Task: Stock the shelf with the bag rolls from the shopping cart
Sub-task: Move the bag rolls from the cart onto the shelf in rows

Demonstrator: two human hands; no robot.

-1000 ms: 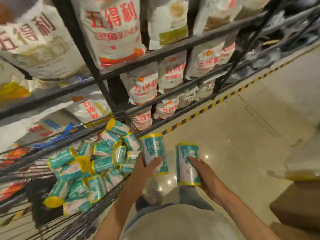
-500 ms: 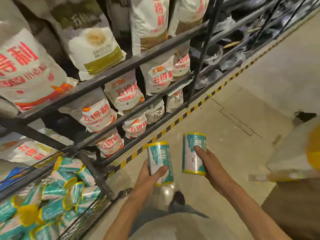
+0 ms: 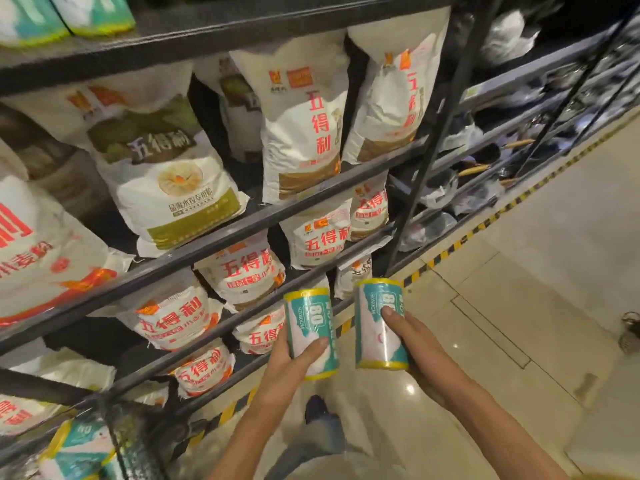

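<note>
Head view, the only one I have: my left hand (image 3: 291,362) grips one bag roll (image 3: 311,332) upright and my right hand (image 3: 415,344) grips a second bag roll (image 3: 381,323) just beside it, both at about six o'clock in front of the flour sacks (image 3: 304,126). More rolls lie in the shopping cart (image 3: 117,441) at seven o'clock, and matching rolls stand on the top shelf (image 3: 225,19) at eleven o'clock. I judge this the carrying step; next I must lift both rolls toward that shelf.
</note>
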